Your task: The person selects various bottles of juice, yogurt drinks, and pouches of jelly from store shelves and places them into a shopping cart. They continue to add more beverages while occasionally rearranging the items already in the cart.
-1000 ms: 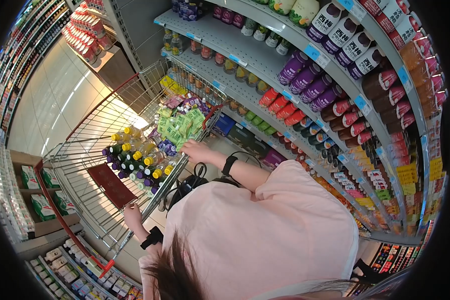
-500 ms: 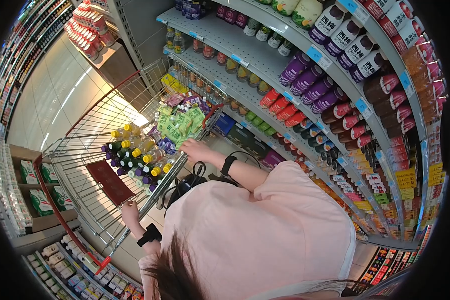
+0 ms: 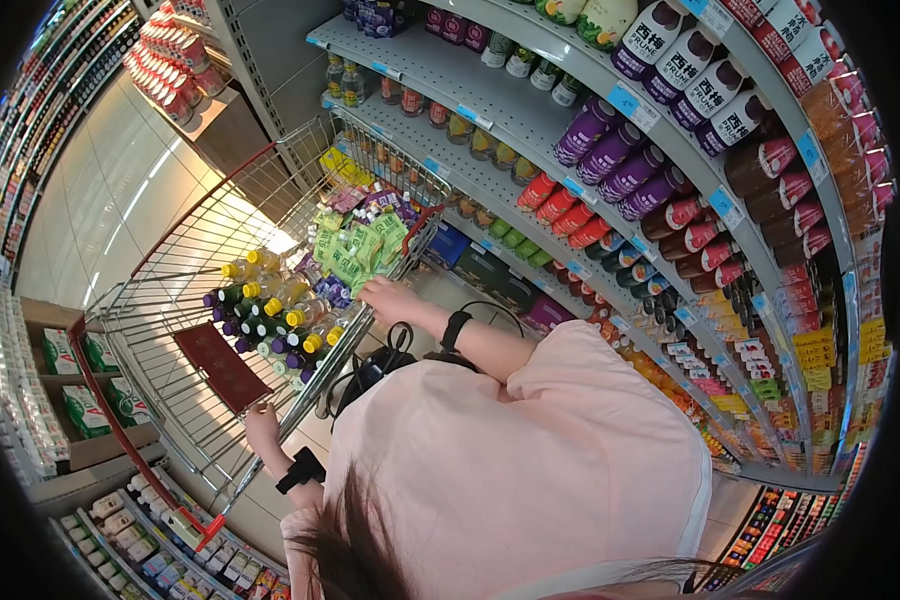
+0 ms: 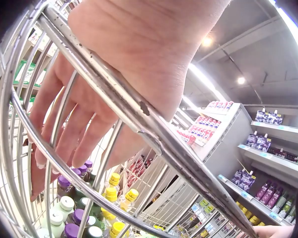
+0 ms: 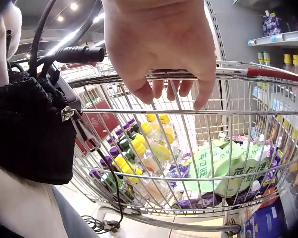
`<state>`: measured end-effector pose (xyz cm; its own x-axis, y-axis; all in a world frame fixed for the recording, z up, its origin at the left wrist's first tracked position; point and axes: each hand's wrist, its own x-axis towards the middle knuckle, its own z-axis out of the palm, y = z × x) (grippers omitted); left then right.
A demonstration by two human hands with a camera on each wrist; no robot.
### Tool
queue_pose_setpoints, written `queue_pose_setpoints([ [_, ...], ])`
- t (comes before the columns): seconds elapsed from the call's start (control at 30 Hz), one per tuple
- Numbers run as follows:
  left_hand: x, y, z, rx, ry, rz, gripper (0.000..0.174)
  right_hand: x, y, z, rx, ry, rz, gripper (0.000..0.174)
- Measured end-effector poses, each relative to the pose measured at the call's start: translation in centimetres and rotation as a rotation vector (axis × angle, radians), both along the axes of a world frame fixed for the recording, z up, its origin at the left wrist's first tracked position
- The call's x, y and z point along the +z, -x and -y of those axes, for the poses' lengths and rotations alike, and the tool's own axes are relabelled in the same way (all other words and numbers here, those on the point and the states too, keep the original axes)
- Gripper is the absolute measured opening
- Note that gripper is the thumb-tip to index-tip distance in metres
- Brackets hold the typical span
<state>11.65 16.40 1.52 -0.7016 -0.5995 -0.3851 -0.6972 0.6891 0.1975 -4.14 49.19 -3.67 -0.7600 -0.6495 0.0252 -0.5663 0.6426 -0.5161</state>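
Note:
A metal shopping cart with red trim stands before me. In the left wrist view my left hand rests its palm over the cart's side rail, fingers hanging down inside. Across the same side my right hand lies over the rim, its fingers drooping loosely past the bar. Beneath them the cart holds several bottles with yellow caps and others with purple caps. Farther along lie green pouches among purple packs. A dark red panel lies flat near my left hand.
Drink shelves rise close on the right, with prune bottles and purple bottles. A can display stands beyond the cart. Boxed goods sit at the left. A black bag with a cable hangs against the body.
Both hands keep their places on the cart. Only the head view shifts very slightly.

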Motion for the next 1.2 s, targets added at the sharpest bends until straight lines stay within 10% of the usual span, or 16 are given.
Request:
queue_pose_setpoints([
  [1.2, -1.0, -0.2, 0.8, -0.022, 0.009, 0.022, 0.034, 0.1, -0.2, 0.1, -0.041, 0.048, 0.025, 0.025],
])
